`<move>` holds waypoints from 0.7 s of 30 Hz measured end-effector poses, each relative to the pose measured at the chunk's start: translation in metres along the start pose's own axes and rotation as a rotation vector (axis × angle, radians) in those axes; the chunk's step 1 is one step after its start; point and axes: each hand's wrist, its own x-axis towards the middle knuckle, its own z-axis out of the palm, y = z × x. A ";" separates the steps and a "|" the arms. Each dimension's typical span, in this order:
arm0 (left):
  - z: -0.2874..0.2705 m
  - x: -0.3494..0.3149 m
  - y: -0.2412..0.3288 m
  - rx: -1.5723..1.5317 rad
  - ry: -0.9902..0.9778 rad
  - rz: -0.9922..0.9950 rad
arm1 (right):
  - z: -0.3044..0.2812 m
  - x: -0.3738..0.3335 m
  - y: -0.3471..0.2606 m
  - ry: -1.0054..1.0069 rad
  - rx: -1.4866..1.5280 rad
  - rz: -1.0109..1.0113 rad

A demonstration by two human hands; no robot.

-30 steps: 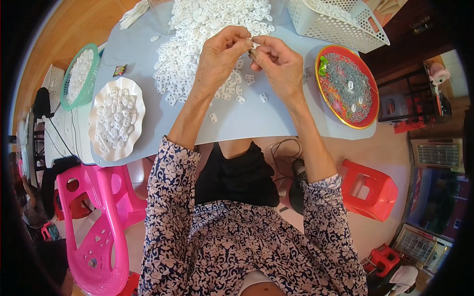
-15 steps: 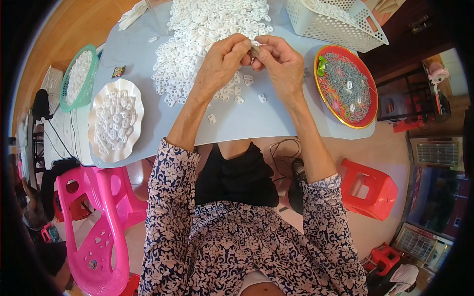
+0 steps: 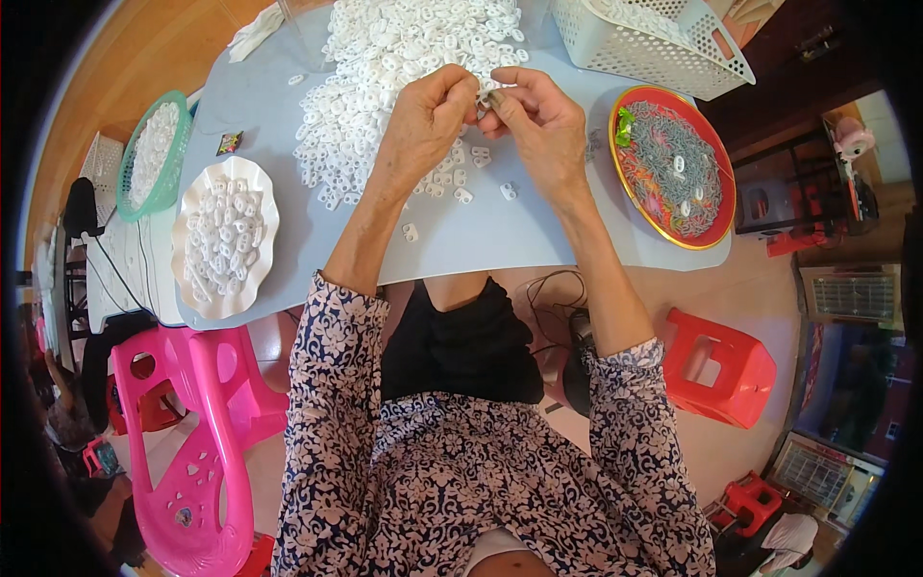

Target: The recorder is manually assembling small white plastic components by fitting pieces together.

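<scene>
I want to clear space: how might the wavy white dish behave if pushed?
The dish looks stiff, its wavy outline holding shape. It would probably slide on the smooth table. Its heaped white pieces look small and loose, so some might spill if jolted.

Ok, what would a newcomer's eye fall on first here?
Likely the big heap of small white pieces at the far middle of the table, with left fingers and right fingers seen against it. Next, the red plate of thin grey pieces at the table's right, then the bright pink chair at lower left.
</scene>
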 end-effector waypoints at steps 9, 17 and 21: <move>0.004 0.000 -0.009 0.037 0.016 0.067 | 0.003 -0.001 0.001 0.029 0.028 -0.006; 0.004 -0.001 -0.001 0.033 0.034 0.010 | 0.001 -0.002 0.003 0.019 0.007 -0.015; -0.002 -0.001 -0.001 0.020 -0.028 -0.055 | 0.001 -0.003 -0.003 -0.057 -0.055 0.000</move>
